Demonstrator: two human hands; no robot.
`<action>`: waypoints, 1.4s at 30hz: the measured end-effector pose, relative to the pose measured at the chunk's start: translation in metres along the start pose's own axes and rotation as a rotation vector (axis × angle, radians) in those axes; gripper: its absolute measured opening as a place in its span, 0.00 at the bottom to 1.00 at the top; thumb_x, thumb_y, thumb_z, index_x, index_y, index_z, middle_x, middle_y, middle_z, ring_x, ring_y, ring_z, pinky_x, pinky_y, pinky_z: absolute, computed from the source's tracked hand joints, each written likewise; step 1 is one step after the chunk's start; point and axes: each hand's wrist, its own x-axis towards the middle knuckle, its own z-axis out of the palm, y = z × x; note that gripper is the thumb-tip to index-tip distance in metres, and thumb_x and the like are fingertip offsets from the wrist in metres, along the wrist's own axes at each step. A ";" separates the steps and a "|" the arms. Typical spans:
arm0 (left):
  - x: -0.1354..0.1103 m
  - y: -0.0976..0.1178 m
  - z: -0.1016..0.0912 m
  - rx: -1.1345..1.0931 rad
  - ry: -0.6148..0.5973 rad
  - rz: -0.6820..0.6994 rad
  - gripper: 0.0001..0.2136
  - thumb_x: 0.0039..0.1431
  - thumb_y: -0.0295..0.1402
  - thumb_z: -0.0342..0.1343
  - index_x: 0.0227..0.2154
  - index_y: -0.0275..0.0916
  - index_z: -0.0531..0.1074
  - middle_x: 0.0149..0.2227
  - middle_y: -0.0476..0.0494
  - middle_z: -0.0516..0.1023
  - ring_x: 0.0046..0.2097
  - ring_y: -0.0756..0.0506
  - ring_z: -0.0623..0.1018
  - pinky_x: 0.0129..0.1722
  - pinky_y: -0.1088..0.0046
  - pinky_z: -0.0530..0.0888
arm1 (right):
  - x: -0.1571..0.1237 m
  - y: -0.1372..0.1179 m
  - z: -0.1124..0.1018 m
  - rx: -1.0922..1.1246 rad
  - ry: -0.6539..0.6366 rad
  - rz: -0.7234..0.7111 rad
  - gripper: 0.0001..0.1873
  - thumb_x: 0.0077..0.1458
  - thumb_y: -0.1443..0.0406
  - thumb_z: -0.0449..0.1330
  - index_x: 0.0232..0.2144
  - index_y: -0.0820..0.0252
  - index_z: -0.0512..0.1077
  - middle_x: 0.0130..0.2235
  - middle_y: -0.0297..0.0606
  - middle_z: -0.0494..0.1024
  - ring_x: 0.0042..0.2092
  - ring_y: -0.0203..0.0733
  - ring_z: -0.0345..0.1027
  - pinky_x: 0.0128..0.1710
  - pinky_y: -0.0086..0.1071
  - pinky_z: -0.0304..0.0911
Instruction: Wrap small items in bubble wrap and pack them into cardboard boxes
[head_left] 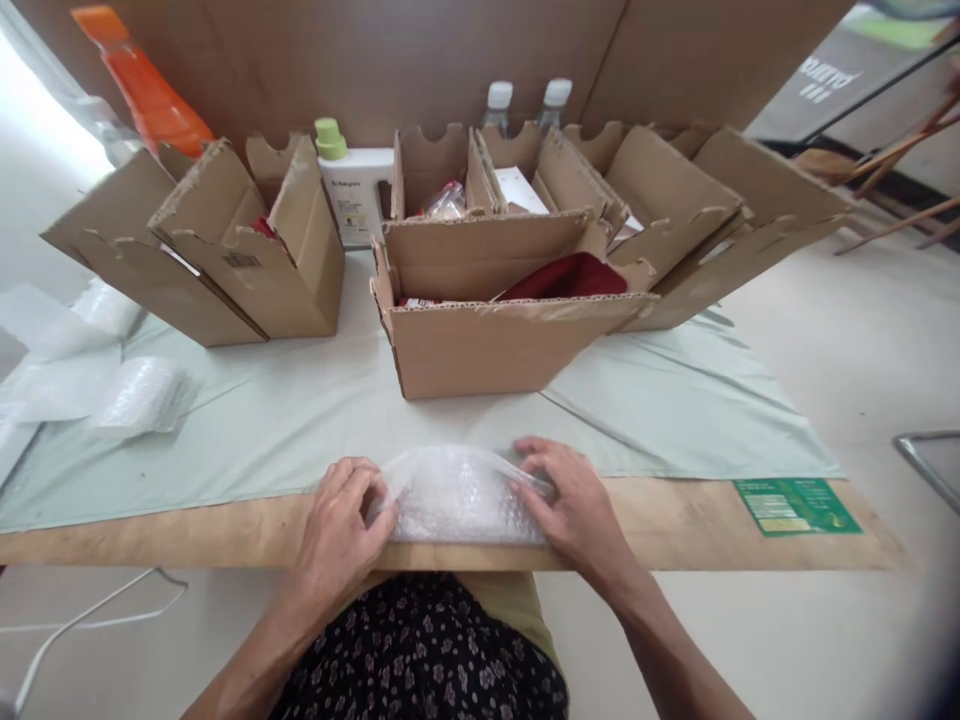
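Observation:
A bundle of clear bubble wrap (pixel 459 495) lies at the near edge of the wooden table (pixel 675 520), rolled around something I cannot make out. My left hand (pixel 341 520) grips its left end with curled fingers. My right hand (pixel 574 500) presses and pinches the right end. Just behind it stands an open cardboard box (pixel 487 345) with a dark red item (pixel 566 277) inside.
A pale green cloth (pixel 300 410) covers the table. More open cardboard boxes stand at the left (pixel 225 260) and back right (pixel 675 220). Loose bubble wrap sheets (pixel 112 390) lie at far left. A white bottle with green cap (pixel 349 180) and a green card (pixel 795 505) are nearby.

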 end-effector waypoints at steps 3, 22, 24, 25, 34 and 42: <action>0.001 0.001 -0.013 -0.242 -0.046 -0.147 0.06 0.61 0.38 0.54 0.31 0.43 0.68 0.35 0.46 0.78 0.38 0.43 0.79 0.39 0.67 0.76 | -0.014 -0.022 -0.009 0.181 0.027 0.112 0.05 0.64 0.61 0.59 0.41 0.54 0.72 0.43 0.40 0.83 0.44 0.46 0.79 0.43 0.38 0.74; 0.035 -0.040 -0.064 -0.275 0.036 -0.274 0.16 0.53 0.44 0.56 0.38 0.40 0.80 0.36 0.45 0.86 0.38 0.41 0.83 0.39 0.68 0.78 | -0.004 -0.079 0.035 0.440 -0.125 0.195 0.26 0.64 0.64 0.56 0.64 0.56 0.66 0.38 0.36 0.83 0.36 0.39 0.79 0.37 0.30 0.75; 0.038 -0.040 -0.072 -0.299 0.029 -0.283 0.13 0.52 0.42 0.56 0.34 0.40 0.79 0.32 0.47 0.83 0.34 0.43 0.80 0.36 0.70 0.76 | 0.005 -0.084 0.033 0.405 -0.096 0.180 0.25 0.64 0.63 0.58 0.63 0.57 0.67 0.38 0.36 0.83 0.35 0.40 0.79 0.35 0.30 0.74; 0.035 -0.042 -0.074 -0.318 0.020 -0.296 0.12 0.51 0.42 0.56 0.32 0.40 0.78 0.29 0.48 0.81 0.32 0.45 0.79 0.34 0.71 0.75 | 0.012 -0.085 0.032 0.357 -0.056 0.158 0.25 0.64 0.62 0.58 0.62 0.57 0.67 0.38 0.37 0.83 0.35 0.40 0.79 0.36 0.31 0.74; -0.059 -0.040 -0.061 -0.880 -0.083 -0.842 0.20 0.45 0.49 0.69 0.29 0.35 0.77 0.23 0.46 0.79 0.24 0.45 0.77 0.26 0.68 0.77 | 0.134 -0.144 0.065 0.002 -0.008 -0.522 0.23 0.67 0.72 0.51 0.61 0.62 0.69 0.52 0.48 0.80 0.54 0.51 0.72 0.54 0.47 0.70; -0.056 -0.012 -0.033 -1.362 -0.115 -0.980 0.28 0.38 0.49 0.77 0.36 0.32 0.78 0.28 0.42 0.82 0.27 0.45 0.82 0.26 0.73 0.78 | 0.044 -0.136 0.035 0.101 -0.463 -0.622 0.30 0.59 0.73 0.58 0.63 0.57 0.65 0.67 0.48 0.67 0.64 0.53 0.63 0.60 0.50 0.67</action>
